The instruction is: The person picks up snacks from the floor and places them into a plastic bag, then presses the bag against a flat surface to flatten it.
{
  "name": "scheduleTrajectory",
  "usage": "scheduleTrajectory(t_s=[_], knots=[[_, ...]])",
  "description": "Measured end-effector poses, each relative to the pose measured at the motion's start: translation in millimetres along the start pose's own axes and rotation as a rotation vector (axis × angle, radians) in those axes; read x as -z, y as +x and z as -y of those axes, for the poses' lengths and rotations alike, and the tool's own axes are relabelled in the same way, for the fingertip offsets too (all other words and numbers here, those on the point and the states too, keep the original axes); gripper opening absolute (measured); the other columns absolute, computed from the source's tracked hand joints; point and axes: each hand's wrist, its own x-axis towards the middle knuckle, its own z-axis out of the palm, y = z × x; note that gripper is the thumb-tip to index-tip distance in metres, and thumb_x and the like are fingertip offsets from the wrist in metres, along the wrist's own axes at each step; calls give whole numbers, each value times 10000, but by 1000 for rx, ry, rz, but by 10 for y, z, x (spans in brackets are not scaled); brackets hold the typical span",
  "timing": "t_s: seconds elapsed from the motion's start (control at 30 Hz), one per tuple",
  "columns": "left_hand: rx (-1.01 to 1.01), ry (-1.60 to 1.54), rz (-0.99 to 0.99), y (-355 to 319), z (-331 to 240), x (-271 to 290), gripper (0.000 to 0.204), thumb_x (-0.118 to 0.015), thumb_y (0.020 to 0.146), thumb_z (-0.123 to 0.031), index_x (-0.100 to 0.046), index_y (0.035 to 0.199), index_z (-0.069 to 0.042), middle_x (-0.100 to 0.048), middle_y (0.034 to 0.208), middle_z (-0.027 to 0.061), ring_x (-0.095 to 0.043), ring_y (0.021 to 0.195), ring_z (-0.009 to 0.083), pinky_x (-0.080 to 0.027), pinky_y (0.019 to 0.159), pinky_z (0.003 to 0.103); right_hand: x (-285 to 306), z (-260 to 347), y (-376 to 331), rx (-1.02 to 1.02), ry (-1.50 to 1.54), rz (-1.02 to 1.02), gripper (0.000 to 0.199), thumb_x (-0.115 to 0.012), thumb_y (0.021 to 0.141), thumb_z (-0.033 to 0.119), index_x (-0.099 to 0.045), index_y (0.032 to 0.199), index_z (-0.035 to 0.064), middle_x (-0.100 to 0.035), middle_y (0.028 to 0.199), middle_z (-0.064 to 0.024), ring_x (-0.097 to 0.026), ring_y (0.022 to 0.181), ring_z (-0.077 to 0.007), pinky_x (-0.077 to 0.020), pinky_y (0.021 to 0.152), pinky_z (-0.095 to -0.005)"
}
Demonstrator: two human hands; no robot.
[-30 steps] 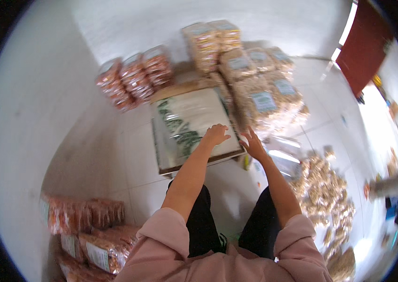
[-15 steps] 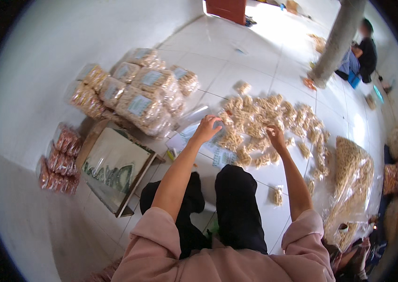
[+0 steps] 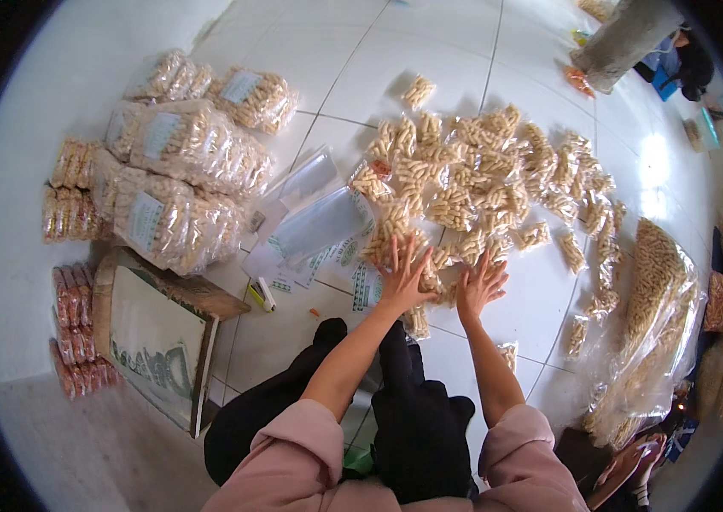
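Note:
A broad heap of small clear packets of pale, finger-shaped snacks [image 3: 468,200] lies on the floor before me. At its near edge my left hand [image 3: 404,280] rests with fingers spread on or against some packets. My right hand [image 3: 479,288] is beside it, palm down and fingers apart, at the same edge. A few packets lie between the two hands, partly hidden by them. Neither hand grips anything. Left of the heap are clear empty plastic bags [image 3: 323,226] and printed paper labels [image 3: 302,264].
Large bundled packs [image 3: 182,162] are stacked at left, with reddish-brown packs [image 3: 74,316] near the wall. A wooden frame with a printed screen [image 3: 161,337] stands by my left leg, near a cutter [image 3: 263,294]. A big sack of snacks [image 3: 647,316] lies right; a pillar [image 3: 626,43] stands far right.
Both hands have come down and nearer to me, onto the heap's near edge, and their fingers have spread. My view has tilted and shifted, and the things look larger.

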Motion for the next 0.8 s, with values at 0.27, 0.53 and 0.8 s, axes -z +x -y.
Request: scheduleTrajectory(t_s=[0.27,0.53,0.8], knots=[[-51,0,-234,708,532,49,955,-693,560,-568,-276,1354,-242,-113,1439,41,7,1320,357,-4,901,725,-210,552,591,139,122,-82,653,-541,801,349,-223,1368,284,-54,1428,-170,-50,1303,-396,-22,982,-630],[-8,-178,-343,849,539,257,670,-705,670,-367,-424,1245,-169,-244,1384,78,-88,1314,334,-65,979,637,109,899,1022,611,78,-175,491,-609,754,138,-466,1224,168,-426,1274,-102,-332,1219,-295,-221,1031,-464],[249,-888,-367,901,441,430,204,-496,885,-200,-577,946,-22,-626,881,79,-610,786,169,-468,704,261,288,1206,791,513,195,-18,439,-546,741,1,-514,1155,141,-395,1286,-100,-332,1203,-347,-335,945,-487]])
